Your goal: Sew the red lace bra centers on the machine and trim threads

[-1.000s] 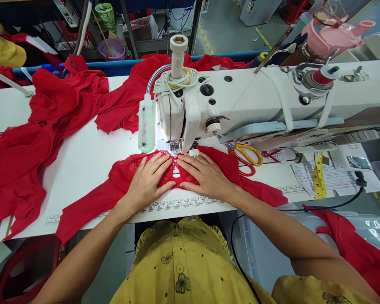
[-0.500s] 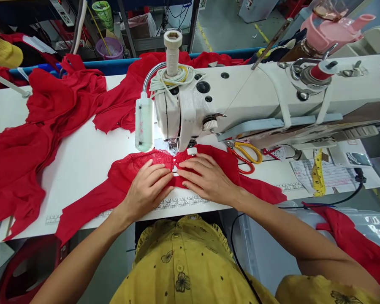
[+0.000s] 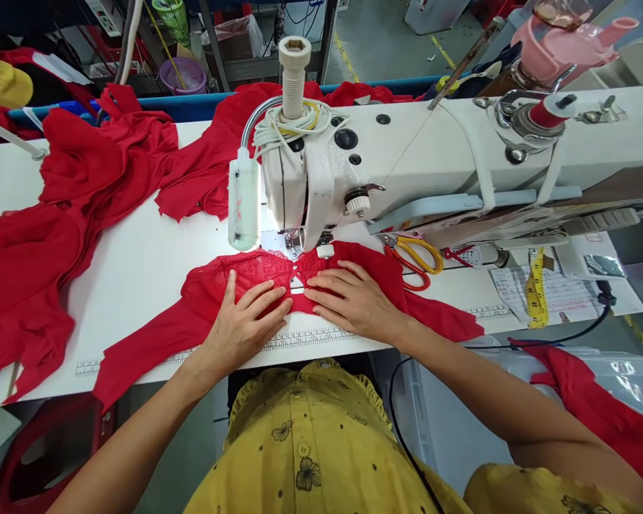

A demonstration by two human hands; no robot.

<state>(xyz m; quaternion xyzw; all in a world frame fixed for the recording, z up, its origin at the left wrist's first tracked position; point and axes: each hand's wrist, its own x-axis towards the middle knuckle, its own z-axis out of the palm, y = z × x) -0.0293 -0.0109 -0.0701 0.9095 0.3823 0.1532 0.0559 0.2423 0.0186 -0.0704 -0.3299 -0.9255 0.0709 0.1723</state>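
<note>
A red garment piece with lace (image 3: pixel 208 289) lies flat on the white sewing table (image 3: pixel 112 300), its upper middle edge by the presser foot (image 3: pixel 292 244) of the sewing machine (image 3: pixel 407 150). On its left part rests my left hand (image 3: pixel 246 321), fingers stretched out and thumb apart. My right hand (image 3: pixel 351 300) lies flat on the right part, fingers extended toward the middle. Between the two hands a small gap in the fabric shows the white table and a crossing red strip. Cloth directly under the palms is hidden.
More red fabric (image 3: pixel 86 193) is heaped at the left and behind the machine. Scissors (image 3: pixel 415 258) with red and yellow handles lie right of the garment. A lamp (image 3: pixel 244 203) hangs beside the needle area. A yellow measuring tape (image 3: pixel 536 289) lies on papers at the right.
My left hand has shifted slightly left and its thumb has spread away from the fingers. My right hand stays nearly in place on the cloth. The view has tilted slightly.
</note>
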